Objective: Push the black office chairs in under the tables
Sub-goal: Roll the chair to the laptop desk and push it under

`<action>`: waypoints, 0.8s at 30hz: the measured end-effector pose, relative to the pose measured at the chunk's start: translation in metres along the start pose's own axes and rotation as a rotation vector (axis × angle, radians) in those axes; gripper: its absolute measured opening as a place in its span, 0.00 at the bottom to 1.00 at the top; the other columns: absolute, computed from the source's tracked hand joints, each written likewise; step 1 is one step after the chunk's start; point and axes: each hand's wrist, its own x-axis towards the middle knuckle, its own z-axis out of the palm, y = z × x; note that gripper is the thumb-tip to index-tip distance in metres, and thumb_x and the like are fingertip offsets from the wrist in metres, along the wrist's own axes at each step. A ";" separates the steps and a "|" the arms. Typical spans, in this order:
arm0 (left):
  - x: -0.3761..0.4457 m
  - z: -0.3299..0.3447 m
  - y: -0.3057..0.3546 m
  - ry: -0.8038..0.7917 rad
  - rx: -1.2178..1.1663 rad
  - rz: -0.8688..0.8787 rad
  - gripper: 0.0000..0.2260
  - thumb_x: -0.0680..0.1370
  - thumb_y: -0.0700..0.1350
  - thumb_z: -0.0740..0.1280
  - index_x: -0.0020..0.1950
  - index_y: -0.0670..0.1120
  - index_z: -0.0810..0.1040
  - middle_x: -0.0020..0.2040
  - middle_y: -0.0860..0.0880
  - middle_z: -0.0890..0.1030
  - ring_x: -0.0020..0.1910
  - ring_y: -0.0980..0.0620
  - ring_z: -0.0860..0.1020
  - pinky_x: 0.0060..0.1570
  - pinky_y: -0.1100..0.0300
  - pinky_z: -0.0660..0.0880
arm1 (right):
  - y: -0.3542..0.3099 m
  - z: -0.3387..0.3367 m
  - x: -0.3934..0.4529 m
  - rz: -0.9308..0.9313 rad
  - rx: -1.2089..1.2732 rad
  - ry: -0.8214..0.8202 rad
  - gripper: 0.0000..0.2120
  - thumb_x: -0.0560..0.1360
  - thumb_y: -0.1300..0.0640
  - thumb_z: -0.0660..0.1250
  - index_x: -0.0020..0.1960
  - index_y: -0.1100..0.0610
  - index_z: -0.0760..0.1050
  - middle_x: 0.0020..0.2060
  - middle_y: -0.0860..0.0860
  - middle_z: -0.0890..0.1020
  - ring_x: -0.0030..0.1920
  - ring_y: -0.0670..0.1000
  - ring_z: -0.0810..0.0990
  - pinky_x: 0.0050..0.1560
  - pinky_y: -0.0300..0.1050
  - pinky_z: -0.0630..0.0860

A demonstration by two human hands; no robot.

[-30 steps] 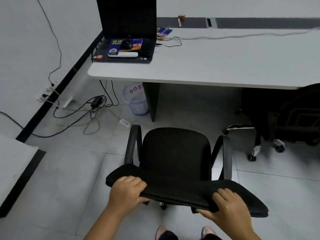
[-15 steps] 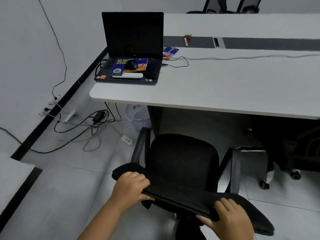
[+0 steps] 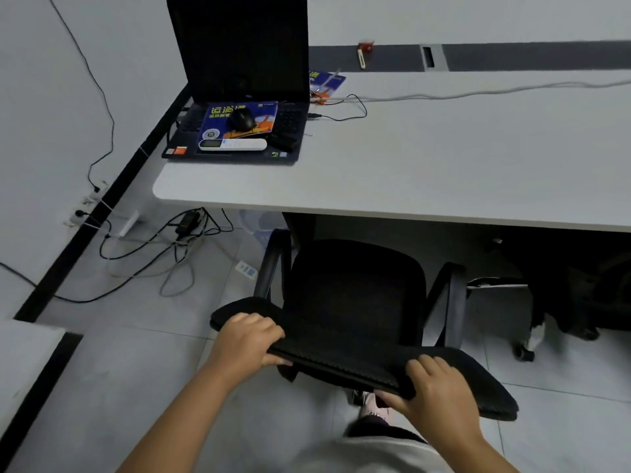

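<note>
Since a moment ago, the chair [image 3: 355, 302] has rolled closer to the bench [image 3: 426, 172], and its seat front now sits just at the bench edge. Both hands have stayed on the top of the chair back the whole way.

I have my left hand [image 3: 247, 343] curled over the left part of the chair back, fingers on top and thumb under. My right hand [image 3: 435, 387] grips the right part the same way. Both hands are clamped on the chair, not loose.

The chair stands on the floor in front of me, facing the bench. Its two armrests point toward the bench. A second black chair [image 3: 580, 285] is already tucked under the bench on the right, near this one.

I think the chair will roll easily, because it has wheels, so it should feel light to push. The back top looks like soft mesh on a stiff frame, so it gives a good hold and should not slip. Holding it at both ends helps me steer it straight.

The armrests might bump the bench edge if they are too tall. I cannot tell yet if they fit under. A laptop [image 3: 239, 80] sits on the bench, well away from the chair.
</note>
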 end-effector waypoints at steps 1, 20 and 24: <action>0.001 0.001 -0.002 0.002 0.002 0.005 0.20 0.46 0.59 0.80 0.30 0.49 0.82 0.26 0.55 0.80 0.25 0.57 0.79 0.28 0.71 0.74 | -0.001 -0.001 0.001 0.013 0.008 -0.013 0.28 0.43 0.41 0.81 0.22 0.59 0.70 0.19 0.52 0.72 0.20 0.53 0.72 0.21 0.37 0.69; 0.019 0.000 -0.046 0.068 -0.020 0.199 0.19 0.50 0.59 0.80 0.27 0.47 0.80 0.23 0.53 0.78 0.21 0.54 0.76 0.24 0.70 0.72 | -0.056 0.005 -0.007 0.192 -0.107 0.148 0.25 0.55 0.41 0.78 0.22 0.60 0.70 0.18 0.52 0.71 0.19 0.53 0.71 0.20 0.35 0.66; 0.036 0.007 -0.039 0.093 -0.004 0.153 0.19 0.50 0.59 0.80 0.25 0.47 0.78 0.21 0.53 0.76 0.20 0.54 0.75 0.22 0.69 0.70 | -0.029 0.003 0.012 0.142 -0.145 0.113 0.25 0.47 0.42 0.81 0.22 0.59 0.72 0.18 0.51 0.72 0.19 0.51 0.71 0.20 0.34 0.67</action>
